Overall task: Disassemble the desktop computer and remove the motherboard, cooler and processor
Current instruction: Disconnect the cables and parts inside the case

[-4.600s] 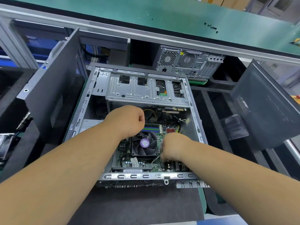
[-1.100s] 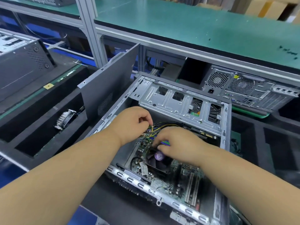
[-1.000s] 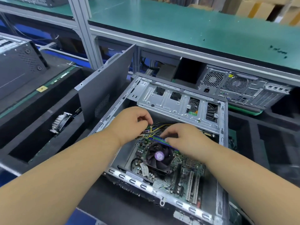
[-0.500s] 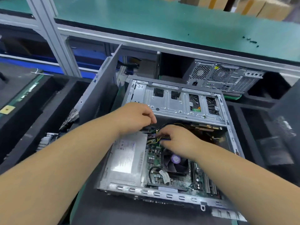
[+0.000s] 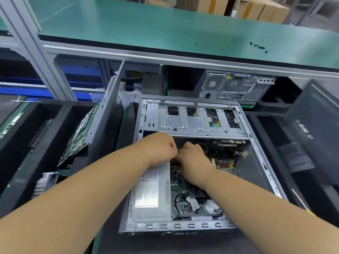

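Both hands inside case (image 5: 262, 162), below drive cage (image 5: 192, 123). Left hand (image 5: 161, 149) fisted, contents unclear; right hand (image 5: 194, 160) grip hidden among cables (image 5: 203, 146). Right half of case open.

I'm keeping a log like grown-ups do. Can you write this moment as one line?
step: unplugging cables | left hand: curled at cables | right hand: on cables | motherboard: in case

The right hand (image 5: 192, 158) has left the cooler for the cables; the left hand (image 5: 161, 147) has closed against it.
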The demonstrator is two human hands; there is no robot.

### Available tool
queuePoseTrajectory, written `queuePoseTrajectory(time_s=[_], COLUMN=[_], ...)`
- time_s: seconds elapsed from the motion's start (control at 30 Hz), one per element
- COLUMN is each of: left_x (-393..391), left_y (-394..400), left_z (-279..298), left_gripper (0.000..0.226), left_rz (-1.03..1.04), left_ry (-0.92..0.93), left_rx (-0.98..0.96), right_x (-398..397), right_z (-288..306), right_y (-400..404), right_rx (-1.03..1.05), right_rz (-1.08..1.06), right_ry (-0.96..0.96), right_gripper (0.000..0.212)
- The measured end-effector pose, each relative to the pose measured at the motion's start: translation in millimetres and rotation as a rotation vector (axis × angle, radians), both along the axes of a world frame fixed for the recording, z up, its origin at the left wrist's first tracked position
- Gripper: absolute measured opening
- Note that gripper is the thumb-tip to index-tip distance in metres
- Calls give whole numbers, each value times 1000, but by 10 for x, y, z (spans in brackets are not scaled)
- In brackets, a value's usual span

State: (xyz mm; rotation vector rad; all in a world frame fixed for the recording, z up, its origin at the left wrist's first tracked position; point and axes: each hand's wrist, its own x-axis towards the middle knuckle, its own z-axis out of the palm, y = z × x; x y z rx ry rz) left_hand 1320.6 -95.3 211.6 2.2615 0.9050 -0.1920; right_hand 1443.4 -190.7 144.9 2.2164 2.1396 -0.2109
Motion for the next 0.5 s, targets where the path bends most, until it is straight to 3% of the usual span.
queuePoseTrajectory(time_s=[0.2,0.33,0.43,0.5], left_x=[252,383,468,525], left_y=[26,17,39,15], left_z=[-88,-149,-167,-163], left_gripper=[26,22,21,16], left_rz=[-91,-197,-204,-186], left_ry=[316,475,503,497], left_rx=[9,-15,5,6], right_x=[74,300,561,691], right_z=[33,135,210,222], right_y=[-38,-157,-284,-353], right_rx=[-21,-95,-103,-159], right_rz=[-131,-242,-474,-557], right_ry=[313,598,780,771], right_gripper=[32,42,42,45])
